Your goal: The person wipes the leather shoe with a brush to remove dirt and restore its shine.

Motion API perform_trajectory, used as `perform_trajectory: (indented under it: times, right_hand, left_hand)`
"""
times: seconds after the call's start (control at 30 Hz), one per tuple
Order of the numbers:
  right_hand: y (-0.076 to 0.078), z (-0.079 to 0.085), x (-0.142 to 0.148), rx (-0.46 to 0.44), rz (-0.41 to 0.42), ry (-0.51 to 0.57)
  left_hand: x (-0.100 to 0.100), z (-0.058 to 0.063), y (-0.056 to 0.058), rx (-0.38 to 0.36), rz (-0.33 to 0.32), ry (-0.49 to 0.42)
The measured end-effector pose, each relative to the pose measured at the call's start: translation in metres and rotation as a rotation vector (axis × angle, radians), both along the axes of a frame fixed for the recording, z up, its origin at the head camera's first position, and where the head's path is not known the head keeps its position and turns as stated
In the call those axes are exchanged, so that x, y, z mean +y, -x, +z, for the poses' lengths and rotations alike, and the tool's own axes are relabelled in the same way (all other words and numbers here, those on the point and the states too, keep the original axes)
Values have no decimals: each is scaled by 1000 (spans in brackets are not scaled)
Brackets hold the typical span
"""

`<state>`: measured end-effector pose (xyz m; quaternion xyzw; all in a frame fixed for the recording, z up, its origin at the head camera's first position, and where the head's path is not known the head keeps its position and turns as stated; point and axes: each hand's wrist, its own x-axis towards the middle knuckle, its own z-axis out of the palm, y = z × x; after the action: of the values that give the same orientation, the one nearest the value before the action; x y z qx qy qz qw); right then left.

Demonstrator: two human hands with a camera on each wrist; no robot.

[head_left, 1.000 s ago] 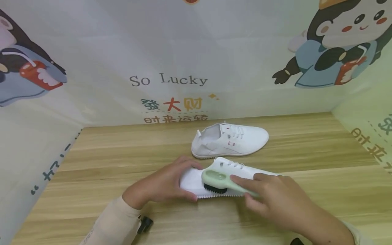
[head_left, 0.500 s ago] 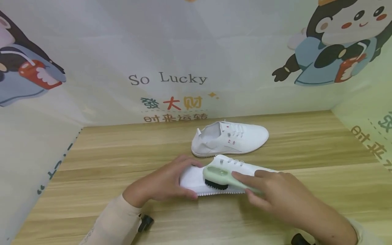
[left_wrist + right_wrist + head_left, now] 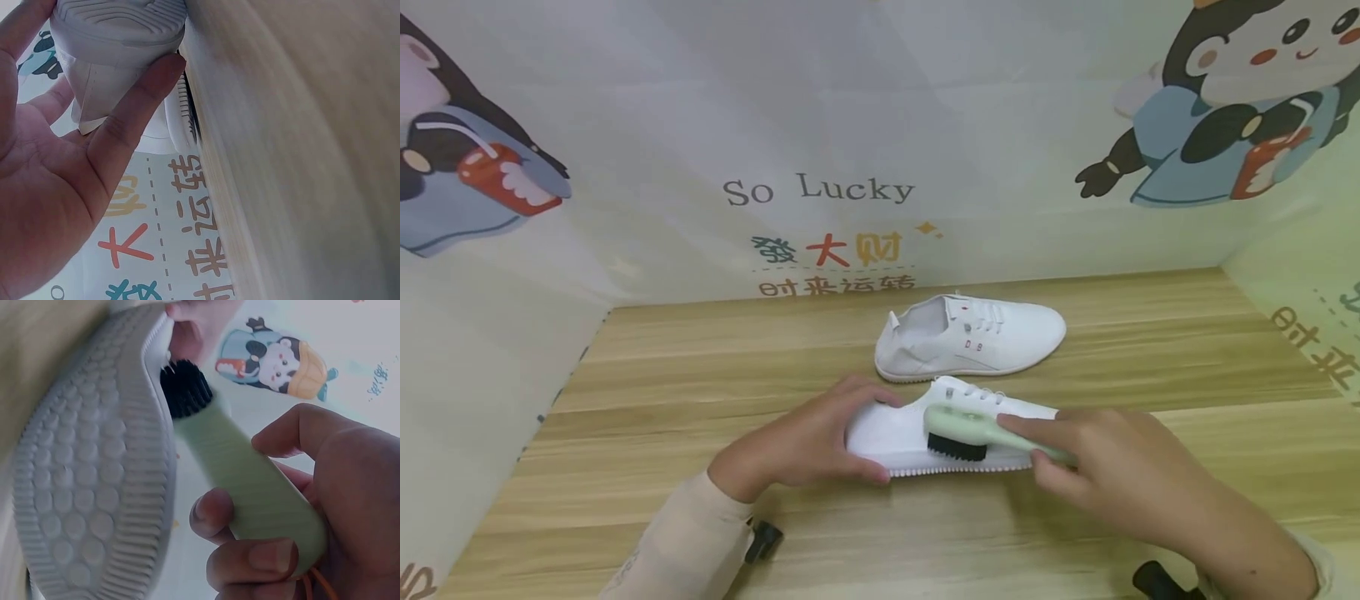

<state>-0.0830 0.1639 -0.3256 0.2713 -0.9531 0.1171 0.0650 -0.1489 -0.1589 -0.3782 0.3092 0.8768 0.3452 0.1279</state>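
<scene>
A white lace-up shoe (image 3: 887,433) is held on its side edge, its ribbed sole toward me; in the right wrist view the sole (image 3: 75,462) shows round studs. My left hand (image 3: 808,437) grips the heel, thumb on the sole edge, as the left wrist view shows the thumb (image 3: 134,109) along it. My right hand (image 3: 1112,475) holds a pale green brush (image 3: 962,423) by its handle. The brush's black bristles (image 3: 957,447) lie against the side of the shoe. In the right wrist view, fingers curl round the handle (image 3: 262,494), with an orange cord at its end.
Just behind, a second white shoe (image 3: 1022,337) stands upright on the wooden tabletop (image 3: 700,358), toe to the right. A printed cloth (image 3: 820,108) with cartoon figures and lettering encloses the back and sides. Black devices (image 3: 763,542) sit at both wrists.
The brush and my right hand have moved right along the shoe's side, toward the toe. My left hand keeps its grip on the heel. The head view has shifted slightly.
</scene>
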Motion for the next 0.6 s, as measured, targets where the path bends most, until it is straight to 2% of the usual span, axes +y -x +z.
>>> perform_trajectory:
  times: [0.37, 0.6]
  right_hand:
    - [2, 10, 14, -77, -33, -15]
    - [0, -5, 0, -5, 62, 11]
  left_hand:
    - [-1, 1, 0, -11, 13, 4]
    - [1, 2, -1, -1, -1, 10]
